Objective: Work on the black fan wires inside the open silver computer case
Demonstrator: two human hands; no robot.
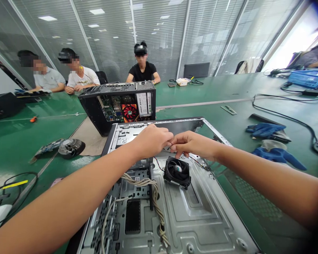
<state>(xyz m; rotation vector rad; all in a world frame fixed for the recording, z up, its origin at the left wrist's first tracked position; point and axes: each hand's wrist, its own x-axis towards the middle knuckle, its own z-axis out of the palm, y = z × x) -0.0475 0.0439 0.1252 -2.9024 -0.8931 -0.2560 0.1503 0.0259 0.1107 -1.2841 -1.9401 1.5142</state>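
My left hand [154, 140] and my right hand [192, 144] meet above an open metal computer case [212, 218]. Fingers of both are pinched together, and thin wires run from near them. What they grip is too small to make out. Just below sits a black cooling fan [177, 172], tilted on the bare metal floor of the case, with thin cables leading off both sides. Twisted beige cables [156, 194] lie along the divider to its left.
Behind the case stands a second black computer tower [116, 102] with a red fan. Blue gloves [278, 155] and black cables lie at the right. A round metal part [71, 147] rests at the left. Three people sit across the green table [180, 93].
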